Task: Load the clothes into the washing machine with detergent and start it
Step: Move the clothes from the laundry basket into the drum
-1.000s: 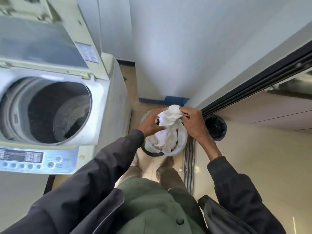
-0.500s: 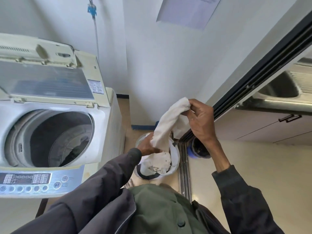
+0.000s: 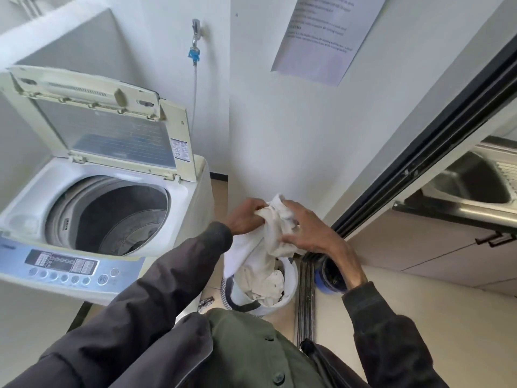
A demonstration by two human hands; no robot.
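Note:
A top-loading washing machine stands at the left with its lid raised and its dark drum exposed. To its right a white laundry basket sits on the floor with pale clothes in it. Above the basket I hold a white garment that trails down into it. My left hand grips the garment's top at the left. My right hand holds it from the right, fingers spread over the cloth.
The control panel with several buttons faces me at the lower left. A blue-rimmed dark bucket stands right of the basket beside a sliding-door track. A steel sink lies beyond the door. A paper notice hangs on the wall.
Both hands have lifted the white garment higher out of the basket, and my left hand now grips its top. The view has tilted up, showing more of the wall and the lid.

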